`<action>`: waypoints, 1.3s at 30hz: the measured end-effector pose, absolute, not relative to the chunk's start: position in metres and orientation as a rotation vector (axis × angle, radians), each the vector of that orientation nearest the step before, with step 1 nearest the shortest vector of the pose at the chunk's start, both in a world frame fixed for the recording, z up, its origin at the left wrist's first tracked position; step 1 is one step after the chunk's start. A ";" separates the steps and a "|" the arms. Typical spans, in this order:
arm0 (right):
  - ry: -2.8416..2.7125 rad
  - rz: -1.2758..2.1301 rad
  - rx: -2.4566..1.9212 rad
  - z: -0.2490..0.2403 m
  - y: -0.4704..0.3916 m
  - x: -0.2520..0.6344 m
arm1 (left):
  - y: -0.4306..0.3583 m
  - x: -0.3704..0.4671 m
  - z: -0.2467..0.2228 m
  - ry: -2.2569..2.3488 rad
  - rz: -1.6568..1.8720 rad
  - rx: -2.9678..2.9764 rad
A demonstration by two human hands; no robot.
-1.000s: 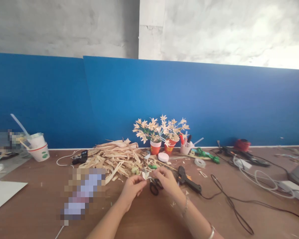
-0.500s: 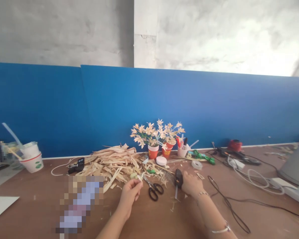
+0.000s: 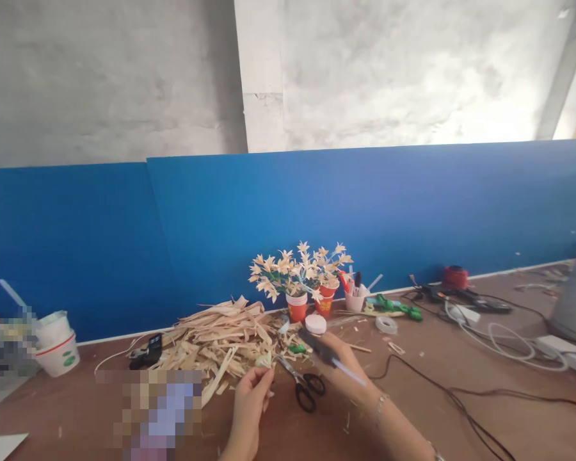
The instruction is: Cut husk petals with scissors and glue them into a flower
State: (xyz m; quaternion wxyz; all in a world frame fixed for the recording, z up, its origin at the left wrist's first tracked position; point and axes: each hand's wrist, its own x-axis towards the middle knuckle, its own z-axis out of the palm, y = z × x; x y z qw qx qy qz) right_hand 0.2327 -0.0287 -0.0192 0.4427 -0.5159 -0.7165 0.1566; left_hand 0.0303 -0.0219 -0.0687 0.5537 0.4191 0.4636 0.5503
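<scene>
My left hand (image 3: pixel 250 402) is closed in a pinch at the front of the table. Between its fingertips is a small pale husk flower, mostly hidden now. My right hand (image 3: pixel 342 370) is wrapped round a dark hot glue gun (image 3: pixel 321 346), lifted off the table, with a clear glue stick (image 3: pixel 349 371) jutting from its back end. Black-handled scissors (image 3: pixel 298 378) lie between my hands, blades pointing away. Beyond my left hand spreads a heap of dry husk strips (image 3: pixel 221 333).
Husk flowers (image 3: pixel 285 264) stand in red paper cups (image 3: pixel 297 312) near the blue partition (image 3: pixel 365 205). A white round lid (image 3: pixel 315 324), a tape roll (image 3: pixel 386 325) and green pieces (image 3: pixel 398 308) lie nearby. Black cable (image 3: pixel 432 378) crosses the right side. White cups (image 3: pixel 60 355) stand left.
My right hand has picked the glue gun up off the table and brought it left, beyond the scissors. My left hand keeps its pinch. The whole view has shifted slightly.
</scene>
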 end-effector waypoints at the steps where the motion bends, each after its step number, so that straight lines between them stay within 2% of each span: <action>1: -1.820 0.404 -1.217 -0.019 -0.033 0.223 | -0.021 0.030 -0.069 1.097 1.308 1.005; 8: -2.109 0.442 -1.090 -0.029 -0.046 0.200 | -0.020 0.030 -0.070 1.091 1.351 1.001; 39: -2.120 0.435 -1.190 -0.034 -0.044 0.200 | -0.026 0.033 -0.065 1.120 1.335 1.052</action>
